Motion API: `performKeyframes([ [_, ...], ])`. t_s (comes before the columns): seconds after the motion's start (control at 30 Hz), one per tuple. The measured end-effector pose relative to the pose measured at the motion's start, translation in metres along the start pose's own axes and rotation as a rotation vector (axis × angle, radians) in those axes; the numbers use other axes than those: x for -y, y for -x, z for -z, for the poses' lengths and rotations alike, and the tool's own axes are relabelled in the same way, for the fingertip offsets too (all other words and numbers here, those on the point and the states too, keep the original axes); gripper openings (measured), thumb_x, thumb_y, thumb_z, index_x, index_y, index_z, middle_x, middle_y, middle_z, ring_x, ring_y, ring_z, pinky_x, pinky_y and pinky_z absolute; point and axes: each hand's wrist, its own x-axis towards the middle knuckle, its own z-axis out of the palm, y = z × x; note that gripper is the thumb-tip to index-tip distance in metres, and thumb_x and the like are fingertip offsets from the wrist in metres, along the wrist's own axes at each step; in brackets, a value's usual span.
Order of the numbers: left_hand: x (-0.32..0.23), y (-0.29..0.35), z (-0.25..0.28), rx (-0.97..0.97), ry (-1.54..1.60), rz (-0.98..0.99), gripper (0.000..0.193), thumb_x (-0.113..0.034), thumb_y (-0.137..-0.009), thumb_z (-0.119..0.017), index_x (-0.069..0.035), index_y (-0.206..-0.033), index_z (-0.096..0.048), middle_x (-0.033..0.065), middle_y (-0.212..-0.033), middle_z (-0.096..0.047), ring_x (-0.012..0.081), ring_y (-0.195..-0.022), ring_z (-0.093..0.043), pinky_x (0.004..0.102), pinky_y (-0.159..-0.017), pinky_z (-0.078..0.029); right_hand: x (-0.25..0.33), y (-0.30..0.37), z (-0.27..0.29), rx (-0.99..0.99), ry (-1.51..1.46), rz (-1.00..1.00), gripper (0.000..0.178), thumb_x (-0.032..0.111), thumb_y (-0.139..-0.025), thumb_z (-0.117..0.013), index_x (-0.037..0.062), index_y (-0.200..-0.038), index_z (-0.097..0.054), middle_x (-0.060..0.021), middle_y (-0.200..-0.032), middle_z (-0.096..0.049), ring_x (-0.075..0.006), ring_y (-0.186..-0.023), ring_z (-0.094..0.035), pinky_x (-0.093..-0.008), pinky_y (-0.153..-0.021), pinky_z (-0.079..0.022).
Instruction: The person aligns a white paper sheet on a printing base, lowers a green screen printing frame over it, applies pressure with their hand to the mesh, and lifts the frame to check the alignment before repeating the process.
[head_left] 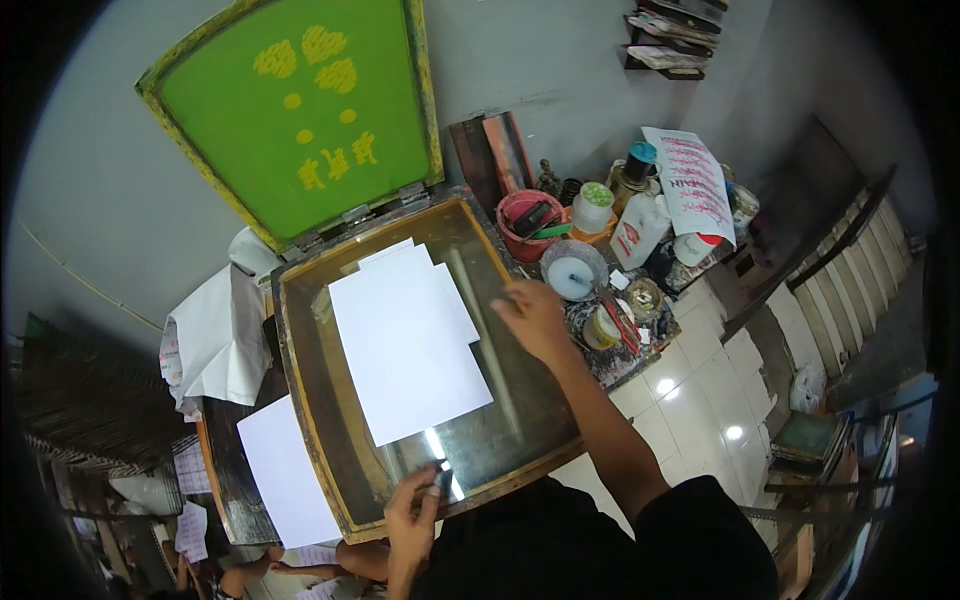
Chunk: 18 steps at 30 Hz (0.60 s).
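Paper (408, 340), white and blank, lies flat on the glass bed (500, 440) of my printing table, under the raised green screen frame (295, 115). My left hand (412, 510) rests at the near edge of the glass, fingers closed on a small dark object (442, 478) I cannot make out. My right hand (533, 315) hovers over the glass's right edge, fingers loosely curled, beside the cluttered ink pots (590, 275). Another white sheet (285, 470) lies to the left.

Black top, apparently short sleeves, bare forearms.
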Motion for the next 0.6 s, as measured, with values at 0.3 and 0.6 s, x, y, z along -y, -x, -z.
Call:
performKeyframes([
  [0.3,0.002,0.002,-0.004,0.251,-0.026,-0.195,0.024,-0.01,-0.099,-0.066,-0.002,-0.121,-0.071,0.0176,-0.104,-0.073,0.0266,-0.097,-0.073,0.0354,-0.081,-0.059,-0.129,0.039,0.158,-0.012,0.95,-0.204,0.043,0.039,-0.088,-0.076,-0.0015,-0.104,-0.073,-0.0279,-0.102,-0.073,-0.0455,-0.103,-0.069,-0.0517,-0.091,-0.055],
  [0.6,-0.001,0.028,0.01,0.154,-0.102,-0.106,0.026,-0.016,-0.1,-0.068,-0.002,-0.121,-0.071,0.0146,-0.11,-0.076,0.0252,-0.098,-0.073,0.0355,-0.082,-0.057,-0.149,0.039,0.142,-0.02,0.318,-0.316,0.034,0.024,-0.094,-0.072,0.0005,-0.117,-0.061,-0.0232,-0.092,-0.073,-0.0351,-0.08,-0.073,-0.0447,-0.069,-0.058],
])
